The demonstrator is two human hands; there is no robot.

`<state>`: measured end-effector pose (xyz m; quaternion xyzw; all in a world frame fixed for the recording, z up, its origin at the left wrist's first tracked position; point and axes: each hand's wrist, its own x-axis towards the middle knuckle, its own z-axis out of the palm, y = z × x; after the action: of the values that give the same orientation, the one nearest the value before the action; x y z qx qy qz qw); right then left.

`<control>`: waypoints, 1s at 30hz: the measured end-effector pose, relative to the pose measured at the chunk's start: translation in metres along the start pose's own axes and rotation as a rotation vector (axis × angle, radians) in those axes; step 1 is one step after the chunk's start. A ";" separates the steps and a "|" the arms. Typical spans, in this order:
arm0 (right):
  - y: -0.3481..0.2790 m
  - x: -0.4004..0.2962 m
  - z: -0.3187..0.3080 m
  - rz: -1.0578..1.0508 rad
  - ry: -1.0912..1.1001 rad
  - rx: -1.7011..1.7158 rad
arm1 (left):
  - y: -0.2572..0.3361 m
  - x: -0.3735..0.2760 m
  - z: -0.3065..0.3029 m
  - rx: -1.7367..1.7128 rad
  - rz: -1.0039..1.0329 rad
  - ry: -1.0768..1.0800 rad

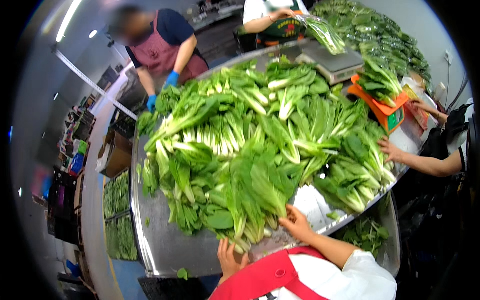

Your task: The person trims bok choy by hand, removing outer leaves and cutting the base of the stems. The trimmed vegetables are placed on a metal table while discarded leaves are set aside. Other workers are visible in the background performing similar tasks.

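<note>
At the table's near edge, my left hand (229, 257) has its fingers spread beside the pale stem ends (242, 245) of a bunch of leafy greens. My right hand (299, 226) grips the stem base of a large leafy green head (267, 183) between thumb and fingers. Its broad leaves point away from me, over other heads. Beyond both hands spreads a wide pile of leafy greens (213, 133), some lined up with white stems together. All of this lies on a stainless steel table (168, 240).
A co-worker's blue-gloved hand (171, 79) is at the far left of the pile. Another person's hand (392, 150) touches greens at right, near an orange scale (382, 108). A flat weighing scale (332, 62) and bagged greens (378, 33) are behind. Below right stands a bin (392, 240) with leaves.
</note>
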<state>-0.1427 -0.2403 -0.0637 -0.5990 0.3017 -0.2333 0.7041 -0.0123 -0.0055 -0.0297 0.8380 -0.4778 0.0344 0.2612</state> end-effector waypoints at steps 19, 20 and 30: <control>-0.063 -0.019 0.038 -0.334 -0.208 -0.403 | 0.066 0.090 -0.008 -1.541 -0.675 -0.203; -0.070 -0.020 0.037 -0.312 -0.205 -0.370 | 0.067 0.089 -0.009 -1.575 -0.661 -0.170; -0.072 -0.018 0.029 -0.291 -0.259 -0.386 | 0.053 0.074 -0.002 -1.725 -0.744 -0.218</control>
<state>-0.1331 -0.2199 0.0129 -0.7841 0.1587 -0.1917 0.5686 -0.0152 -0.0838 0.0162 0.4530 -0.0622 -0.4948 0.7390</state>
